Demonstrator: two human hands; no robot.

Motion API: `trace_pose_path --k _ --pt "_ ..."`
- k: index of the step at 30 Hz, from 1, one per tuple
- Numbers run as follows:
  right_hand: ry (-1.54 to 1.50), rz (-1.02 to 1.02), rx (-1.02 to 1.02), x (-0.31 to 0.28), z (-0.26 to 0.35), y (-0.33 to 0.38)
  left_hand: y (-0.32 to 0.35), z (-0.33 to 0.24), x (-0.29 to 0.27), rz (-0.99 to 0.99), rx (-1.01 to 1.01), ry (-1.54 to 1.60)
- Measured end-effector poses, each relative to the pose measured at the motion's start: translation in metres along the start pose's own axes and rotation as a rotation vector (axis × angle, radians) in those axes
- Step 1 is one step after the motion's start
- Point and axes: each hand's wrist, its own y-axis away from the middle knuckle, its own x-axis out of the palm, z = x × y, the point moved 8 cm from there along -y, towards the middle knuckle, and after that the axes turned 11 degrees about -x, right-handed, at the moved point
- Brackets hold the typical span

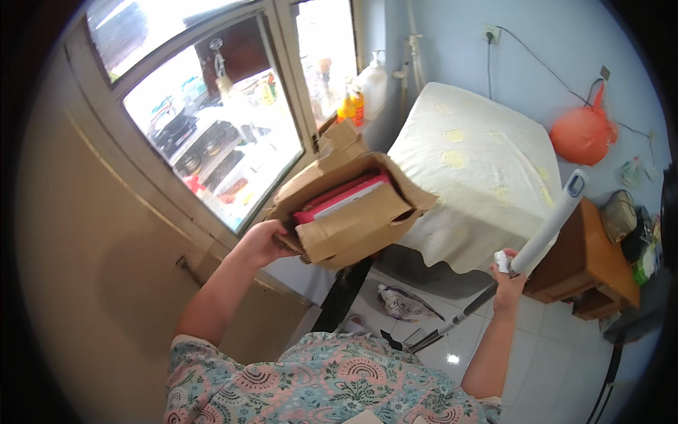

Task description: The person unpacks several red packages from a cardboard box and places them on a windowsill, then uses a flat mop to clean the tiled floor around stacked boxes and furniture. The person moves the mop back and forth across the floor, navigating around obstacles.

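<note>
Currently left hand [267,244] grips edge of open cardboard box [345,232] extending rightward from it, red item [339,199] inside; right hand [507,286] wraps round grey-white pole [549,225], pale cloth cover [473,166] beyond.

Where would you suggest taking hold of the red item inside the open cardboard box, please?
Probably by the exposed long edge of the red item, coming from above through the opening of the cardboard box. That edge shows between the box's walls, while cardboard hides its lower part. The left hand holds the box's left side.
</note>
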Motion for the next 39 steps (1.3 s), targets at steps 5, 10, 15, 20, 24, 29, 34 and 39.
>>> trace_pose_path --k 5,10,15,20,24,29,34,39 --pt "-0.047 -0.013 0.021 0.002 0.001 0.005 -0.078 -0.052 0.121 0.139 -0.003 -0.174" --pt "-0.032 -0.107 0.064 0.008 -0.009 -0.006 -0.161 -0.113 0.216 0.283 0.010 -0.287" --pt "0.201 -0.180 0.093 0.002 -0.015 -0.020 -0.244 -0.149 0.260 0.264 0.019 -0.507" --pt "0.395 -0.464 -0.072 -0.086 0.007 -0.022 -0.275 -0.165 0.281 0.339 -0.018 -0.706" --pt "0.490 -0.569 -0.131 -0.111 0.077 -0.046 -0.280 -0.168 0.271 0.284 -0.036 -0.918" --pt "0.583 -0.510 -0.163 -0.114 0.080 -0.071 -0.279 -0.177 0.261 0.178 0.128 -1.072" --pt "0.512 -0.507 -0.143 -0.117 0.057 -0.091 -0.261 -0.210 0.259 -0.123 0.840 -1.124" --pt "0.661 -0.485 -0.194 -0.125 0.016 -0.104 -0.153 -0.175 0.312 -0.334 1.691 -1.348"
